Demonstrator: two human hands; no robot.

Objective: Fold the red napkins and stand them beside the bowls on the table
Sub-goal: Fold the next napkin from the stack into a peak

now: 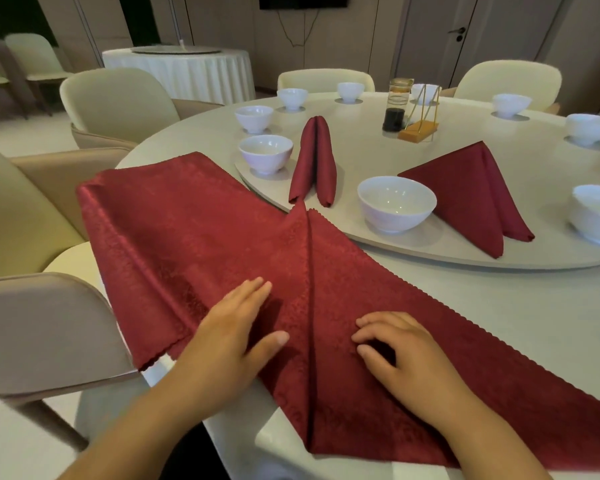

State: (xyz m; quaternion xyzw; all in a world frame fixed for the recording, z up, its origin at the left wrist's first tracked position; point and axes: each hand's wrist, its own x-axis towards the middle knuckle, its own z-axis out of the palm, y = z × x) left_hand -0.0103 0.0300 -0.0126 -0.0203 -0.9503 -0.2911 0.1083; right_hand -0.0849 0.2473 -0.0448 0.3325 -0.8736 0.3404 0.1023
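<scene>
The left hand point(236, 334) lies flat, fingers straight, on a red napkin point(194, 230) spread over the desk point(499, 306) edge. The right hand point(402, 355) rests bent fingertips on it; whether it pinches, I cannot tell. Beyond, two folded napkins point(314, 161) stand beside bowls point(395, 204).

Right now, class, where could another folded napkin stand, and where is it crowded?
Bare turntable between the slim standing napkin, bottle and wide folded napkin; bare tabletop right of the flat napkin. Crowded: near edge, under that napkin, left hand and right hand.
</scene>
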